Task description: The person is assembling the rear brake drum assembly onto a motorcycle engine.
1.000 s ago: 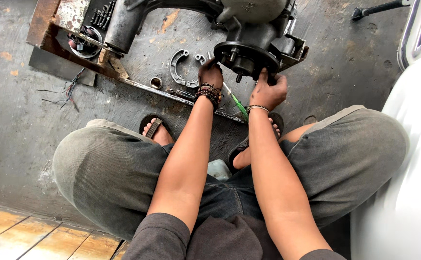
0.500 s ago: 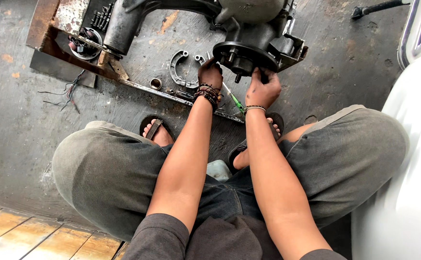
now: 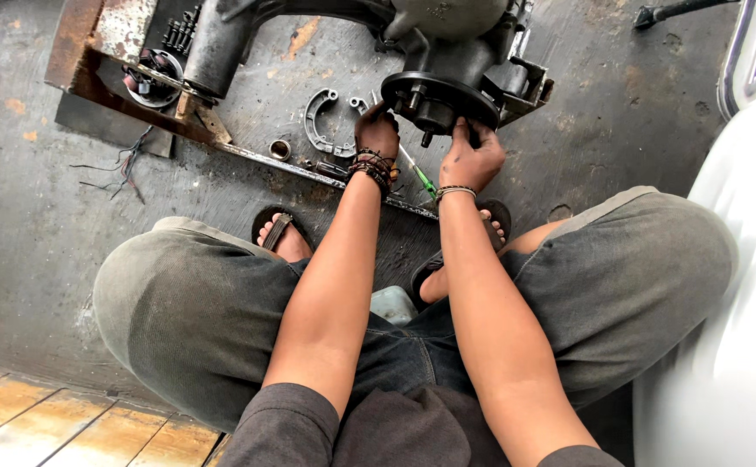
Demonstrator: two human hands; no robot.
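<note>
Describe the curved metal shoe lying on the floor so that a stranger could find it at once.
Start at the big grey engine casing at the top, where the left hand grips the black round plate. Just left of that hand, on the concrete floor, lies the brake shoe. It alone is a half-moon arc; the small ring beside it is a closed circle.

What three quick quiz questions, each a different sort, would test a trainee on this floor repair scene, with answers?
1. True or false: both hands touch the round black plate of the engine casing.
2. Which lies on the floor left of the left hand? A) brake shoe B) hammer C) tyre
3. Fill in: the green-handled screwdriver lies between the two ____.

Key
1. True: the left hand is at the plate's left edge, the right hand at its lower right.
2. A
3. wrists
</note>
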